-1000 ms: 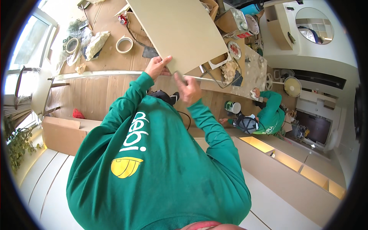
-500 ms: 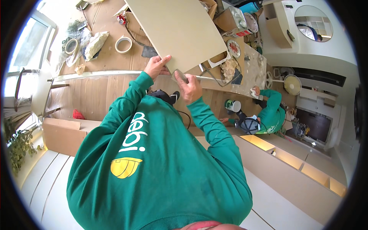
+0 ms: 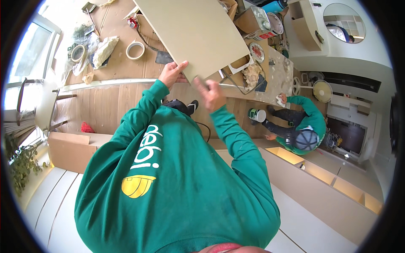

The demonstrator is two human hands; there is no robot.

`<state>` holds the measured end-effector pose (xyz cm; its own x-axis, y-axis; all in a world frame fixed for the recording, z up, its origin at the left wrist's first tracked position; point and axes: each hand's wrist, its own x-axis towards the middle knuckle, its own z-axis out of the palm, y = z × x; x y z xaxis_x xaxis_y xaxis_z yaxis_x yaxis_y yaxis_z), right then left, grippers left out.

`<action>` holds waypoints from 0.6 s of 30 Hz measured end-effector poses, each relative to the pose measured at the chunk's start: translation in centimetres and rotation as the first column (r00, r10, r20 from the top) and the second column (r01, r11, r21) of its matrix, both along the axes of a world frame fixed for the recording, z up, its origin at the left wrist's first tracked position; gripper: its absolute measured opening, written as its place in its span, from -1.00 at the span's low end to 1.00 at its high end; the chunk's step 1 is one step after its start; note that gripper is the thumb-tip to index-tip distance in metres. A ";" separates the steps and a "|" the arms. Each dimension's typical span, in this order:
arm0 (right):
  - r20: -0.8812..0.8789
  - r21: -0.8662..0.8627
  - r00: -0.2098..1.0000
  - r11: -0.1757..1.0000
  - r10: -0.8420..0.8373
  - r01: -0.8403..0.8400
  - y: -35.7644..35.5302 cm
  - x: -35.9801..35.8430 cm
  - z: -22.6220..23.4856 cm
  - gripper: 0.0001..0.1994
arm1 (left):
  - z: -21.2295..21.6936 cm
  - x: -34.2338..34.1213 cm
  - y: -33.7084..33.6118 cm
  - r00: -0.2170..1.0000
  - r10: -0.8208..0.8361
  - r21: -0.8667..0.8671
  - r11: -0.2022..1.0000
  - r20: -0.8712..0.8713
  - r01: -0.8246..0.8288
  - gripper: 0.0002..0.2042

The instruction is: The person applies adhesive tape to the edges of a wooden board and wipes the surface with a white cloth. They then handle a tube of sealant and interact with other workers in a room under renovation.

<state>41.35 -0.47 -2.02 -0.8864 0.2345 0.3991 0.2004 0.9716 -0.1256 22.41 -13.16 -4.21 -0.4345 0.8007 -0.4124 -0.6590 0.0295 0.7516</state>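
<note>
A large flat beige panel (image 3: 198, 36) lies tilted across the work table, its near corner sticking out toward me. My left hand (image 3: 170, 74) is closed on the panel's left edge near that corner, thumb on top and fingers underneath. In my right hand (image 3: 214, 98) is a small grey-brown sanding block (image 3: 199, 83), held against or just off the panel's near edge. Motion smears this hand and the block, so exact contact cannot be told.
Masking tape (image 3: 135, 50), a grey sandpaper piece (image 3: 163, 57) and crumpled plastic lie on the cardboard-covered table (image 3: 114, 69). Metal cans (image 3: 253, 22) and a patterned plate (image 3: 256, 52) stand right. A co-worker (image 3: 310, 122) in green crouches at right beside a white bucket (image 3: 256, 115).
My right hand has shifted slightly right and nearer to me with the sanding block. My left hand and the panel stay put. The co-worker has moved back to the right.
</note>
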 end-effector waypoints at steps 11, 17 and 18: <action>0.002 -0.049 1.000 0.999 -0.016 0.016 -0.3 -0.5 1.2 -0.39 | -0.4 -0.1 0.2 1.000 -0.020 -0.028 0.999 -0.017 0.019 -0.56; -0.074 -0.077 0.936 0.938 -0.344 0.339 6.5 0.4 0.7 -0.46 | -0.8 0.1 0.2 1.000 -0.007 0.010 1.000 0.002 0.007 -0.57; -0.142 -0.053 0.930 0.941 -0.338 0.334 7.0 1.0 0.6 -0.48 | -0.4 0.0 0.2 1.000 -0.013 0.016 1.000 -0.005 0.013 -0.58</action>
<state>42.37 6.53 -1.38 -0.6859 0.5207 0.5083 0.4915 0.8466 -0.2041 22.40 -12.95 -4.65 -0.4261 0.8125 -0.3978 -0.6550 0.0262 0.7552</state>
